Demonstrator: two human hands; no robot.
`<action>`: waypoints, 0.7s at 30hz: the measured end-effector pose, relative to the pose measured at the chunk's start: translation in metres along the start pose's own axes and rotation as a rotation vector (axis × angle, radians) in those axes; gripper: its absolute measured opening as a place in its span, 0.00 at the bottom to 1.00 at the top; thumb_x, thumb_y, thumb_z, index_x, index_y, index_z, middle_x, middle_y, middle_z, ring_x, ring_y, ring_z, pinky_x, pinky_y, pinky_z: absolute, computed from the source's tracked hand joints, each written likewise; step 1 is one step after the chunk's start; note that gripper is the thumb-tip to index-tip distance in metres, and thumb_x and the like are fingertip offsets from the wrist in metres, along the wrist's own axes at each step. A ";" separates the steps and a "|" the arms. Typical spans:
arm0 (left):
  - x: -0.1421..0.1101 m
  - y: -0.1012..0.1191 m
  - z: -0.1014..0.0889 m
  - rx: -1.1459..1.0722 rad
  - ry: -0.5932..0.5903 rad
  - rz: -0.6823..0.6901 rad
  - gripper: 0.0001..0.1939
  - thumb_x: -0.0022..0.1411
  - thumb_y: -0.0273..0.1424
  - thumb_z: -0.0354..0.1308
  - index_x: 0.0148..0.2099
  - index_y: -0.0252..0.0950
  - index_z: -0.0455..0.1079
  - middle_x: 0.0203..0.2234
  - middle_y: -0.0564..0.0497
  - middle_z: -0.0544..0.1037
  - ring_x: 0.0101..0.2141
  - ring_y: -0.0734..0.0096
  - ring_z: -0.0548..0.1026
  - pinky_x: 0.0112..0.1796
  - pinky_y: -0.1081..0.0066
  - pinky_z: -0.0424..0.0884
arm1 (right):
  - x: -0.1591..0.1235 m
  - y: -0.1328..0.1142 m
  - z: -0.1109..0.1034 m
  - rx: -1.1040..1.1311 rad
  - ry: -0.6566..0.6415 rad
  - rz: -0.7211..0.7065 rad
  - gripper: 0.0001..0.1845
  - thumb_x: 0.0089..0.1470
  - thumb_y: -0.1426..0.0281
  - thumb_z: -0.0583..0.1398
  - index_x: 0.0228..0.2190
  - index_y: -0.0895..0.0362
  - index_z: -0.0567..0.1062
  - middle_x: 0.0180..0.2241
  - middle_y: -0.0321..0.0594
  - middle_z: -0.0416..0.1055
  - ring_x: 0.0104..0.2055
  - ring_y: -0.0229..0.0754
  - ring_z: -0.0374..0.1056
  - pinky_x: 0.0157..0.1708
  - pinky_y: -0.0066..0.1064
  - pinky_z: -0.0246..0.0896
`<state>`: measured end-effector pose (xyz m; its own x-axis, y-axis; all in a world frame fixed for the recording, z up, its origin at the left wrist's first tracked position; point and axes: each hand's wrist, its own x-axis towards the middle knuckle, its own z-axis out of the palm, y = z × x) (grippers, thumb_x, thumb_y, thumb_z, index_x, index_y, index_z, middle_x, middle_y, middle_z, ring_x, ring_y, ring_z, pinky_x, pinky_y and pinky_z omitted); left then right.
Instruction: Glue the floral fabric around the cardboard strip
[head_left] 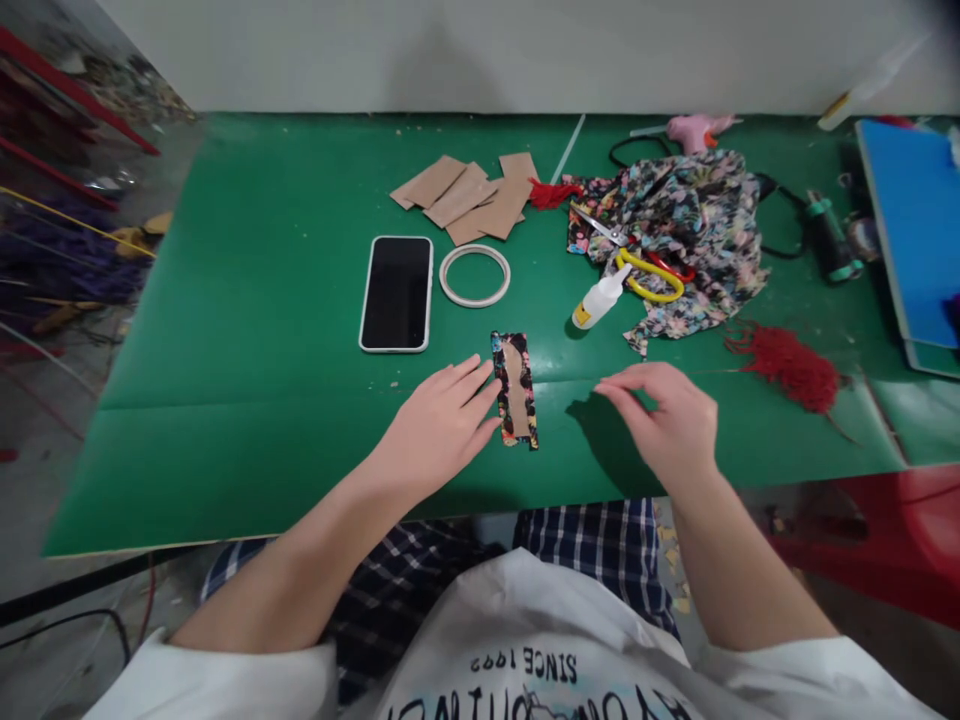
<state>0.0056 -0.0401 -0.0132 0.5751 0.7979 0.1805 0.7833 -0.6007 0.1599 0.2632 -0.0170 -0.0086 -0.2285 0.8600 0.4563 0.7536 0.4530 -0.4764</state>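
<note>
A small strip of brown cardboard (517, 395) lies on the green table, its edges wrapped in dark floral fabric (533, 425). My left hand (442, 425) rests at the strip's left side, fingers spread and fingertips touching its edge. To the right of the strip, my right hand (664, 415) hovers just over the table with thumb and forefinger pinched together. Whatever may be in that pinch is too small to make out. A white glue bottle (600, 298) with a yellow label lies beyond, its tip by yellow-handled scissors (649, 278).
Behind my left hand lie a phone (397, 295) and a tape roll (475, 276), with cardboard pieces (469, 195) farther back. Crumpled floral cloth (686, 220), red yarn (795, 365), a pink glue gun (699, 130) and a blue board (911, 230) occupy the right side.
</note>
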 end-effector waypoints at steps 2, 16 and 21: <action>0.001 -0.002 -0.001 -0.009 -0.042 0.006 0.21 0.65 0.34 0.48 0.55 0.27 0.65 0.55 0.38 0.68 0.58 0.54 0.61 0.54 0.54 0.63 | 0.007 0.010 -0.006 -0.063 0.040 0.084 0.08 0.50 0.64 0.62 0.23 0.53 0.74 0.24 0.36 0.73 0.29 0.39 0.69 0.32 0.32 0.66; 0.002 -0.012 -0.008 -0.010 0.106 -0.135 0.11 0.64 0.34 0.52 0.38 0.36 0.75 0.25 0.50 0.74 0.28 0.70 0.72 0.28 0.72 0.65 | 0.045 0.049 0.013 0.290 0.013 0.281 0.28 0.46 0.61 0.63 0.50 0.53 0.68 0.42 0.42 0.73 0.42 0.44 0.70 0.36 0.38 0.70; 0.003 -0.012 -0.006 -0.016 0.106 -0.106 0.14 0.66 0.36 0.49 0.38 0.35 0.74 0.25 0.50 0.77 0.28 0.68 0.74 0.31 0.69 0.68 | 0.058 0.044 0.025 0.239 -0.048 0.251 0.28 0.45 0.58 0.63 0.48 0.55 0.69 0.45 0.45 0.72 0.47 0.49 0.69 0.39 0.42 0.70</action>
<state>-0.0031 -0.0306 -0.0087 0.4603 0.8480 0.2625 0.8341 -0.5144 0.1991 0.2678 0.0587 -0.0224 -0.0878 0.9590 0.2695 0.6258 0.2636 -0.7341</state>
